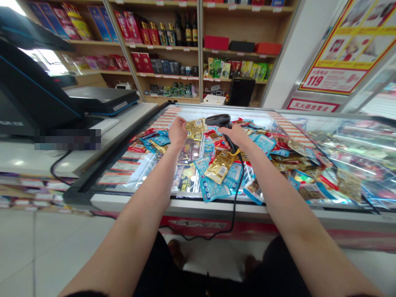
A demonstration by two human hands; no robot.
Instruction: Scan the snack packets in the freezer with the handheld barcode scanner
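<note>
My left hand is closed on the left edge of a gold snack packet, held above the freezer's glass top. In my right hand is a black barcode scanner, gripped by its handle, its head over the packet's right side. The scanner's cable hangs down over the freezer's front edge. Below the scanner lies another gold packet with a barcode showing, on top of blue packets. A smaller group of blue packets and red ones lies left of my left hand.
A pile of mixed snack packets covers the glass to the right. At the left, a counter holds a scale and a black terminal. Stocked shelves stand behind. The freezer's front edge is close to my body.
</note>
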